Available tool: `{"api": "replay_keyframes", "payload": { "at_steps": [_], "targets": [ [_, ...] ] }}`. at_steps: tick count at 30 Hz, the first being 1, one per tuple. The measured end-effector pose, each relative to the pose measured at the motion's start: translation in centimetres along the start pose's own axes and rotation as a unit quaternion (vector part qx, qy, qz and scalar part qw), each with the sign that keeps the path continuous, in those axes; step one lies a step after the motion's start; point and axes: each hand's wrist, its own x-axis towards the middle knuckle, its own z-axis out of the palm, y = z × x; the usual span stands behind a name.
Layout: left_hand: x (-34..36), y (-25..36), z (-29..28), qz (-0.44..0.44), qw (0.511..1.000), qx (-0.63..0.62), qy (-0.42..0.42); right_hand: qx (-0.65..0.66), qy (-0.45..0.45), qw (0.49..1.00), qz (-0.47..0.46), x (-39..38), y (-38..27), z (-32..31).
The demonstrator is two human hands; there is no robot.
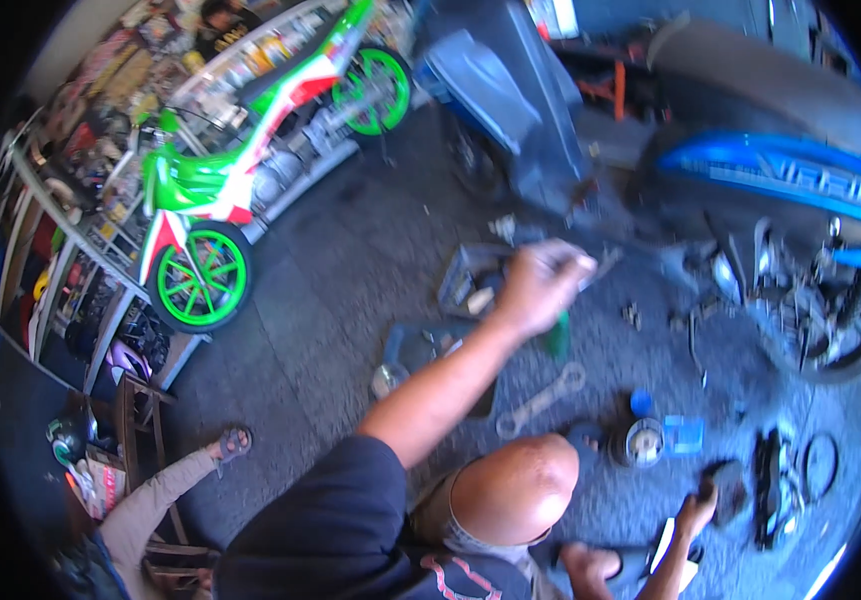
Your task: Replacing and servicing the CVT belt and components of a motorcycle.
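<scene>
My left hand (542, 287) is stretched out over the floor, fingers closed and blurred. A thin greyish shape shows by its fingertips, but I cannot make out what it is. Just beneath that hand is a green object (557, 337), partly hidden. A dark parts box (453, 285) lies behind the wrist, and a shallow tray (405, 345) is partly covered by the forearm. Down at the lower right, my right hand (695, 513) is closed round the edge of a dark blocky part (727, 492).
A large ring spanner (542, 400) lies near my knee, beside a round metal part (642, 441) and a blue box (683, 435). A partly dismantled blue scooter (780, 165) stands at right, a green motorcycle (220, 175) at left. Someone's sandalled foot (234, 444) rests at lower left.
</scene>
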Motion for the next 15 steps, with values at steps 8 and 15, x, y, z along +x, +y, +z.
{"api": "replay_keyframes", "payload": {
  "at_steps": [8, 15],
  "targets": [
    [-10.4, -21.9, -15.8, -0.385, 0.881, 0.226, 0.158, -0.06, -0.058, 0.979, 0.187, -1.4, 0.6, -5.9],
    [-19.6, -34.4, -18.3, -0.421, 0.809, 0.392, 0.121, -0.102, -0.087, 0.959, 0.248, -4.1, 2.1, -6.8]
  ]
}}
